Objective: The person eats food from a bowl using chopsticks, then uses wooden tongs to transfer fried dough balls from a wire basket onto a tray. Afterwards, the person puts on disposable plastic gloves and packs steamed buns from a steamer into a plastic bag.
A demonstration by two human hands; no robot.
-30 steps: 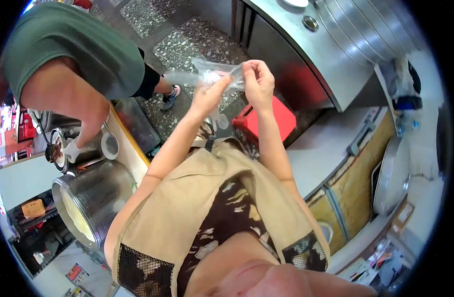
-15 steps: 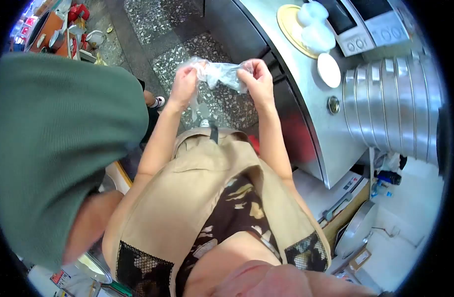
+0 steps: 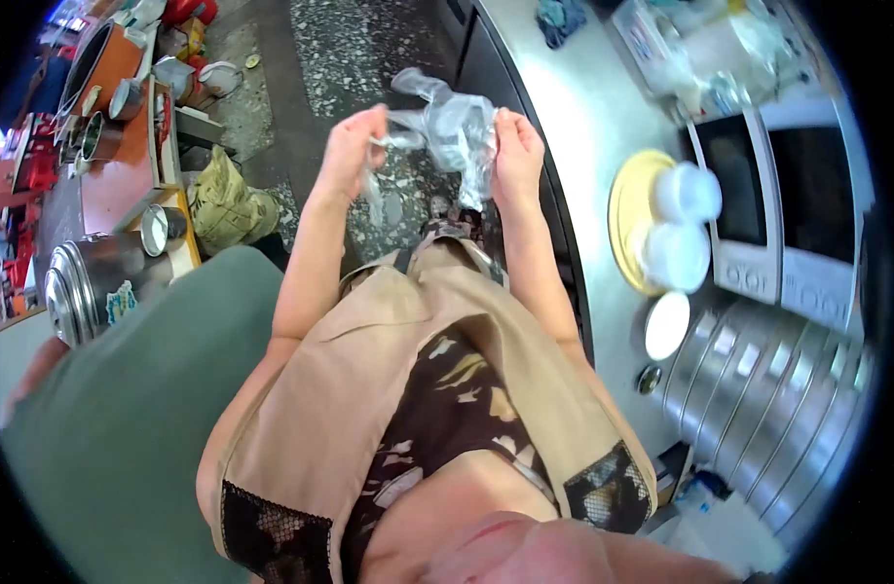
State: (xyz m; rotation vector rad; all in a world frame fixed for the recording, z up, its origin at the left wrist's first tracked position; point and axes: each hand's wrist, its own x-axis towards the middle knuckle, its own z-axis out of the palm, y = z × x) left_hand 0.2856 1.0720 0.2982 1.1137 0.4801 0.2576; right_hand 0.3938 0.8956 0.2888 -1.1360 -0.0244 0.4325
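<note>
A clear, crumpled plastic bag (image 3: 457, 127) is stretched between my two hands, in front of my apron and above the speckled floor. My left hand (image 3: 353, 154) pinches the bag's twisted left end. On the other side, my right hand (image 3: 516, 158) grips its right edge between thumb and fingers. The lower part of the bag hangs beside my right hand. Whether anything is inside the bag I cannot tell.
A person in a green shirt (image 3: 165, 419) is close at my left, near a metal pot (image 3: 101, 282). A steel counter (image 3: 603, 195) at right bears a yellow board (image 3: 626, 209) with white containers, a white plate (image 3: 667, 325), microwaves (image 3: 734, 185) and stacked steel rings (image 3: 759, 389).
My view has turned toward the counter and microwaves. The bag has spread out between my hands, which have moved slightly apart. The co-worker now appears lower at the left.
</note>
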